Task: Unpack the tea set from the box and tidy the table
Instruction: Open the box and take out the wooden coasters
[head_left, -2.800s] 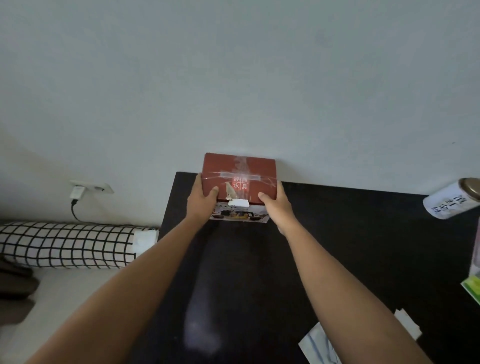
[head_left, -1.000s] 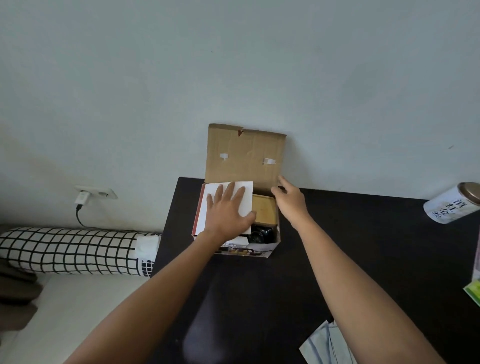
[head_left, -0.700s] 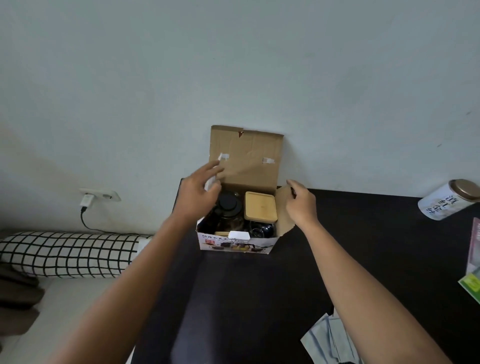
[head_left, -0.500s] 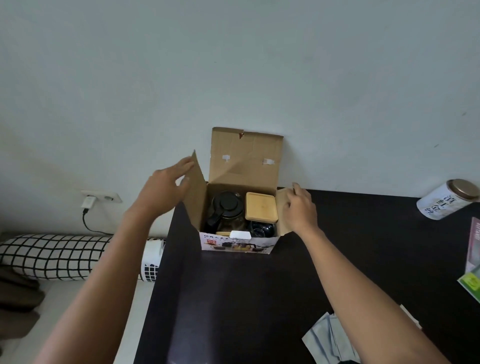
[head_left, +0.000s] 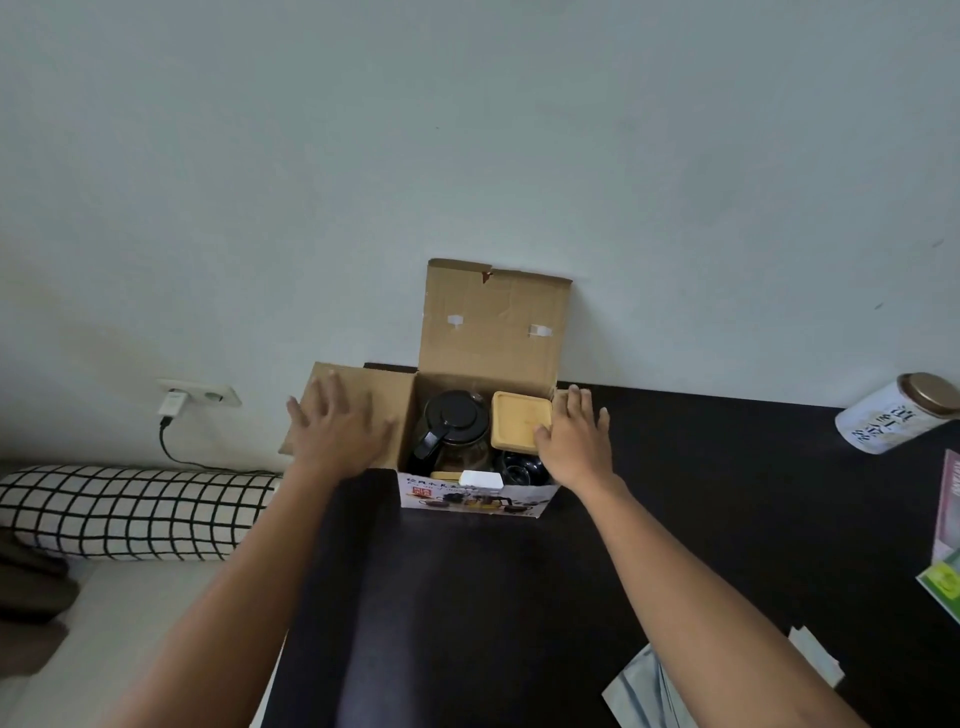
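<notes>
An open cardboard box (head_left: 470, 493) is seen at the centre of the frame, at the far edge of a black table (head_left: 519, 597) and against a pale wall (head_left: 467, 130). Its rear lid (head_left: 493, 322) stands upright along the wall, and its left side flap (head_left: 363, 395) is folded outward, past the table's left edge. The left hand (head_left: 337, 426) is laid flat on that flap with fingers straight and spread, nothing being grasped. The right hand (head_left: 571, 441) is placed at the box's right edge, fingers extended and relaxed, the thumb touching a square bamboo lid (head_left: 519, 426) inside; nothing is clenched. Packed in the box are a glass teapot with a black lid (head_left: 454, 426) on the left, the bamboo lid on the right, and dark glassware (head_left: 519, 467) nearer the front, too dim to be identified. A white tea tin (head_left: 898, 421) is seen lying at the right edge of the frame, well apart from the box. Folded paper (head_left: 654, 691) is visible at the lower right. A checked bolster (head_left: 135, 514) lies at the left, below a wall socket (head_left: 197, 397).
</notes>
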